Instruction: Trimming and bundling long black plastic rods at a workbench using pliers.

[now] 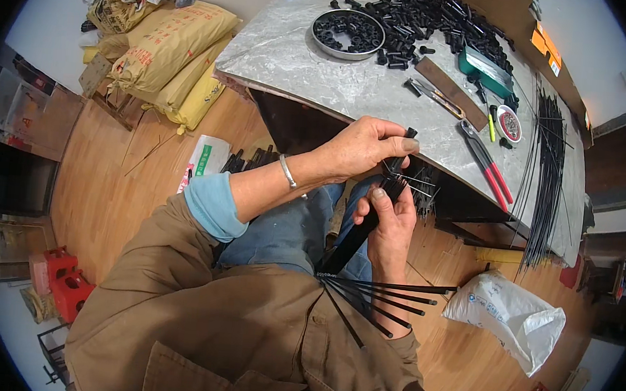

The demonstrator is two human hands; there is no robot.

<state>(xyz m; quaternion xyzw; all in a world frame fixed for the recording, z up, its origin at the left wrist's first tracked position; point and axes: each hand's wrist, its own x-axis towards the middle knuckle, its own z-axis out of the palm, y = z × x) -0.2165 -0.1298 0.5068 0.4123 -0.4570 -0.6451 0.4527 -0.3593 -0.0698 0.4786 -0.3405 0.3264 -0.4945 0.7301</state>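
My left hand (pixel 368 150), with a bracelet on its wrist, pinches a small black fitting (pixel 410 133) between thumb and fingers, just above the top of a black shaft-like bundle. My right hand (pixel 392 215) is closed around that black bundle (pixel 353 244) just below, its thumb lying along it. Short thin metal wires (pixel 421 182) stick out to the right between the hands. At the bundle's lower end, against my clothes, several slim black rods (pixel 400 296) fan out to the right. My fingers hide where fitting and bundle meet.
On the grey table (pixel 287 54) lie a heap of black bolt-like parts (pixel 423 17), a round metal dish (pixel 349 35), red-handled pliers (pixel 486 165), a green box (pixel 486 73) and long black wires (pixel 546 177). Yellow sacks (pixel 174 41) are stacked left; a white bag (pixel 505 317) sits on the floor.
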